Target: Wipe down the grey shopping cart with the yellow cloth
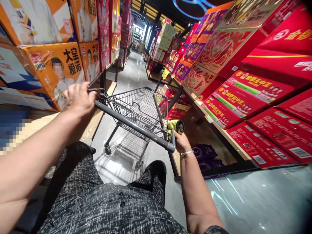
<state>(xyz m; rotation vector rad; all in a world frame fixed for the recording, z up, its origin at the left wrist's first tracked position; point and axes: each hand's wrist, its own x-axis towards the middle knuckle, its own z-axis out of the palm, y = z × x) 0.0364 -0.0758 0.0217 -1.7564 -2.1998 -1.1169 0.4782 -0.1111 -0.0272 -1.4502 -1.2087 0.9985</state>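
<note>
A grey wire shopping cart [138,110] stands in front of me in a shop aisle, its basket holding nothing that I can see. My left hand [78,97] is closed over the left end of the cart's grey handle bar [131,126]. My right hand [181,140] is closed at the bar's right end and also grips a rolled yellow-green and black item [175,126]. A silver bangle [187,152] sits on my right wrist.
Orange boxes [56,66] fill the wooden shelf on the left. Red gift boxes [246,97] lie stacked on slanted shelves on the right, with dark purple packs [207,156] on the low shelf. The glossy aisle floor [133,73] runs ahead between more displays.
</note>
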